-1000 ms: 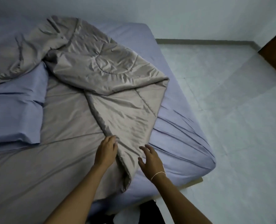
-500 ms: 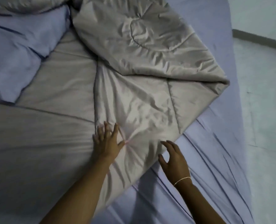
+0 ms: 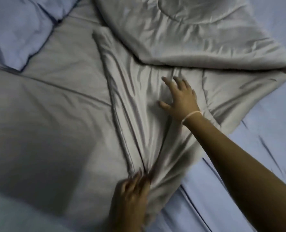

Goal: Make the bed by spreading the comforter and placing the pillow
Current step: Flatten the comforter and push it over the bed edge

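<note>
Nearest the camera, the left hand (image 3: 132, 190) sits low in the view, its fingers curled into a bunched ridge of the grey comforter (image 3: 58, 101), gripping the fabric where several long creases run together; the hand is blurred, so the exact finger placement is hard to read. Farther out, the right hand (image 3: 179, 96) reaches forward on a straight arm, fingers spread and thumb splayed, palm down on the comforter and holding nothing. A thin pale band (image 3: 191, 115) circles its wrist.

The comforter covers most of the bed. Its left part lies fairly flat, while the part between the hands is gathered into folds fanning up from the left hand. Beyond the right hand, a thick section of the comforter is folded back over itself, forming a rounded fold that ends at the right edge of the view.

To the right and below that fold, the lavender-blue fitted sheet (image 3: 239, 190) lies bare and wrinkled. At the far upper left, a pillow (image 3: 16, 29) in matching lavender-blue rests on the comforter, its corner pointing toward the middle of the bed.
</note>
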Demonstrator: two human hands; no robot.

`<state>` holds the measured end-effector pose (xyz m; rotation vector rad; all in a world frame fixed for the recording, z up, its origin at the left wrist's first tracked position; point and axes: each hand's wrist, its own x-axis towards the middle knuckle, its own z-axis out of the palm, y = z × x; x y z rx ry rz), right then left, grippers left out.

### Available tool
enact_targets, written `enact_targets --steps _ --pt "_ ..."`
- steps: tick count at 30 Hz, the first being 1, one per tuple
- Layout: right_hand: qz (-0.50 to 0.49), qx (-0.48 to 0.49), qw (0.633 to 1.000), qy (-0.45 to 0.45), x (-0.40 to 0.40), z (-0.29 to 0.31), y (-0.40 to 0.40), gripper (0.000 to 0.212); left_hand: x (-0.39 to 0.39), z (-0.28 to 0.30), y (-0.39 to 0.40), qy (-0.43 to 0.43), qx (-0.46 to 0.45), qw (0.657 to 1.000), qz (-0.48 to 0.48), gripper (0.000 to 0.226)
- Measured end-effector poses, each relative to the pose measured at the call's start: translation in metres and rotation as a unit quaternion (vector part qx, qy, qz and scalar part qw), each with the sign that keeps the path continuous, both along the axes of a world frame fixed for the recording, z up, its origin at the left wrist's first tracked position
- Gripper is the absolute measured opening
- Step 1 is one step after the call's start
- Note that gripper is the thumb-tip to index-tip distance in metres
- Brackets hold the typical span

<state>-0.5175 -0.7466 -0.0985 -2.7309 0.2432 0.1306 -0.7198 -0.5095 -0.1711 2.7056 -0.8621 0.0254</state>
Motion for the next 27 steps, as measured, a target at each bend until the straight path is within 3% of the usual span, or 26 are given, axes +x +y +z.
enact_targets --steps 3,5,8,11,14,18,24,27 --pt "0.010 -0.041 0.991 0.128 0.026 -0.026 0.000 0.099 -0.031 0.007 -0.002 -0.046 -0.001 0.999 0.014 0.038" --pt "0.004 -0.052 0.983 0.176 0.016 -0.056 0.000 0.100 -0.034 0.012 0.001 -0.037 -0.010 0.999 0.020 0.038" --pt "-0.001 -0.069 0.988 0.135 -0.005 -0.083 0.003 0.086 -0.009 0.020 0.009 0.029 -0.066 0.996 0.044 0.038" --pt "0.010 -0.080 0.991 0.102 -0.012 -0.082 0.000 0.072 0.051 0.035 0.007 0.021 -0.101 0.992 0.066 0.038" --pt "0.032 -0.115 0.991 0.064 -0.029 -0.083 -0.006 0.059 0.136 0.034 -0.006 -0.031 -0.075 0.992 0.092 0.039" --pt "0.074 -0.083 0.994 -0.009 -0.069 -0.087 -0.010 0.046 0.230 0.021 -0.024 -0.050 -0.019 0.987 0.149 0.059" --pt "0.066 -0.020 0.997 0.028 -0.164 -0.080 -0.003 0.060 0.270 0.004 -0.026 0.070 0.063 0.977 0.192 0.109" --pt "0.066 -0.007 0.995 0.069 -0.190 -0.074 0.003 0.060 0.243 -0.018 -0.016 0.107 0.088 0.971 0.194 0.115"
